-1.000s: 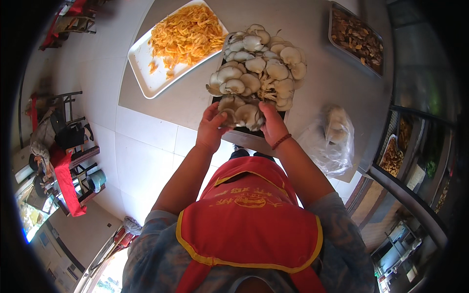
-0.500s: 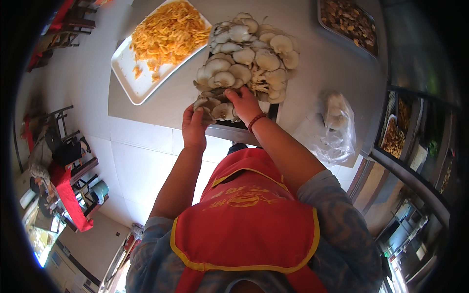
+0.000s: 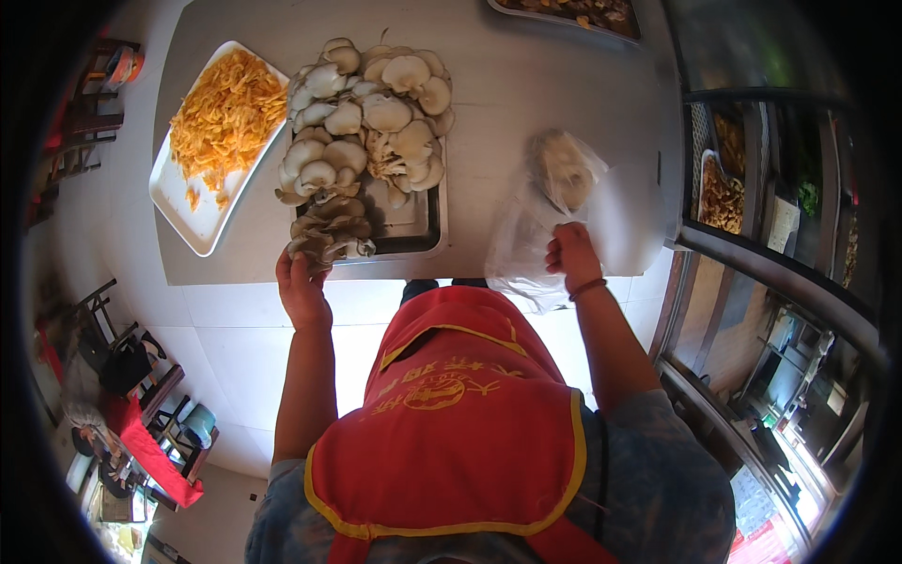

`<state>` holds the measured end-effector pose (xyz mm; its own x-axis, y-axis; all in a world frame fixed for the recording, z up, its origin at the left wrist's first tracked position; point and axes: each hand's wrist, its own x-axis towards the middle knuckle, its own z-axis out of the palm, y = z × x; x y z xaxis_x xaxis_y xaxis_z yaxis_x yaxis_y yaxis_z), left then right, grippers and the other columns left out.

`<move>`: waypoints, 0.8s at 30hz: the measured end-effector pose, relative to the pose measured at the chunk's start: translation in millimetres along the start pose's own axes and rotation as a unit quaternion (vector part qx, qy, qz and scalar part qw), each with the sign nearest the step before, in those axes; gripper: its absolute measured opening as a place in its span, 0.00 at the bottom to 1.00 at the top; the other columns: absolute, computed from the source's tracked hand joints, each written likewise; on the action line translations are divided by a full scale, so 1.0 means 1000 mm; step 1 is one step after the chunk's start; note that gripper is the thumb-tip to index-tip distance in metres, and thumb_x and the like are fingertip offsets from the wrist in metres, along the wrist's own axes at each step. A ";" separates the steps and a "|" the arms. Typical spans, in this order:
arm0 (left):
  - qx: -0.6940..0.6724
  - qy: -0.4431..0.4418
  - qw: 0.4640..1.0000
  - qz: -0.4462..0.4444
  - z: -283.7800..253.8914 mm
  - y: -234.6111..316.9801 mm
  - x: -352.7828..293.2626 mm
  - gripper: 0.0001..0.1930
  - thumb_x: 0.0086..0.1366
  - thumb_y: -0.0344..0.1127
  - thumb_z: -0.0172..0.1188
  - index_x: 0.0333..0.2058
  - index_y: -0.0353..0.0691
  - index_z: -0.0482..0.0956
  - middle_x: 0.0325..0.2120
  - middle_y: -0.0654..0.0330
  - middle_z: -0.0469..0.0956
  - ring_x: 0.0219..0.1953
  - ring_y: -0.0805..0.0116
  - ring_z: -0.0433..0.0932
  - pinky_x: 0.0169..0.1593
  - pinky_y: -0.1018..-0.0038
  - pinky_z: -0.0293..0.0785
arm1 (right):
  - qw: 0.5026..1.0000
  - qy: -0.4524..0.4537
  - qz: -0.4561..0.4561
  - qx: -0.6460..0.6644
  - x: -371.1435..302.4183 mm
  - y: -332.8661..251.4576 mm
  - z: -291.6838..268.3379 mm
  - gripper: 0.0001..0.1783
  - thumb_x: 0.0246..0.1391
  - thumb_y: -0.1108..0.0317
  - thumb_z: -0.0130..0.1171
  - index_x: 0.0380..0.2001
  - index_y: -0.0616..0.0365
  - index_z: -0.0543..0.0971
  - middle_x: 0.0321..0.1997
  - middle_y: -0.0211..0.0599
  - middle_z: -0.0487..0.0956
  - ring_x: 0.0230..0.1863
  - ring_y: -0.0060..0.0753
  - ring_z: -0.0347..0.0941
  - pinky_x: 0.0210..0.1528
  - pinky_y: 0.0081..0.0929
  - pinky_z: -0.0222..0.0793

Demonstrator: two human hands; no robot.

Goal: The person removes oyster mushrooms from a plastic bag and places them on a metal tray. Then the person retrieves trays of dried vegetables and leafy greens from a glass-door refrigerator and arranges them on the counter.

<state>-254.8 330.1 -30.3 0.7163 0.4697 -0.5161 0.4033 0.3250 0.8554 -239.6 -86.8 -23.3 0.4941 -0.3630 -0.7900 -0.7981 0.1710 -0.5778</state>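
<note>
Pale grey-brown oyster mushrooms (image 3: 343,117) lie in overlapping clusters on a shallow metal tray (image 3: 413,246), whose bare floor shows at its front right. At the tray's front left corner, my left hand (image 3: 304,293) holds the edge of a smaller, darker oyster mushroom cluster (image 3: 331,226) between thumb and fingers. Off to the right, my right hand (image 3: 573,256) is closed on the clear plastic bag (image 3: 526,246). Inside that bag sits a pale clump (image 3: 561,169), probably more mushrooms, blurred by the plastic.
A white tray (image 3: 193,230) of orange shredded food (image 3: 225,117) stands left on the metal table (image 3: 498,103). Another tray (image 3: 573,21) of brown pieces is at the far edge. Shelves with food trays (image 3: 722,202) line the right side; chairs (image 3: 141,367) stand at left.
My right hand has left the mushrooms and moved right to the plastic bag. My left hand stays at the front cluster. The view has shifted, so the table's things appear further left.
</note>
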 end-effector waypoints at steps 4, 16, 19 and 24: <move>0.033 0.007 0.999 0.005 0.001 -0.001 -0.010 0.21 0.71 0.39 0.50 0.58 0.36 0.66 0.52 0.54 0.73 0.51 0.62 0.75 0.50 0.65 0.77 | 0.956 0.143 -0.232 -0.111 0.040 -0.015 -0.046 0.06 0.57 0.68 0.56 0.35 0.59 0.76 0.21 0.38 0.77 0.17 0.32 0.74 0.22 0.31 0.72; 0.436 0.085 0.816 0.371 0.031 0.015 -0.070 0.28 0.61 0.23 0.57 0.61 0.35 0.64 0.58 0.50 0.68 0.59 0.55 0.68 0.62 0.62 0.65 | 0.672 0.160 -0.469 -0.551 0.018 -0.040 -0.067 0.28 0.43 0.71 0.65 0.52 0.50 0.74 0.50 0.41 0.76 0.54 0.47 0.68 0.62 0.50 0.60; 0.391 -0.093 0.815 0.416 0.092 0.021 -0.096 0.28 0.55 0.17 0.60 0.56 0.34 0.68 0.52 0.50 0.72 0.54 0.53 0.71 0.56 0.64 0.69 | 0.648 0.154 -0.581 -0.468 0.033 -0.060 -0.069 0.16 0.45 0.71 0.65 0.41 0.51 0.79 0.42 0.40 0.78 0.45 0.47 0.71 0.55 0.47 0.65; 0.418 -0.322 0.812 0.247 0.178 -0.046 -0.096 0.32 0.56 0.30 0.65 0.60 0.38 0.65 0.54 0.44 0.68 0.56 0.42 0.69 0.58 0.57 0.69 | 0.728 0.177 -0.582 -0.317 0.049 -0.122 -0.072 0.05 0.52 0.68 0.61 0.30 0.56 0.82 0.31 0.43 0.80 0.38 0.53 0.74 0.46 0.43 0.70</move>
<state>-241.0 123.6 -12.2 0.9492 -0.2419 -0.2011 0.0282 -0.5712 0.8203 -142.8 -191.4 23.5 0.9327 -0.1562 0.3249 0.0355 -0.8571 -0.5139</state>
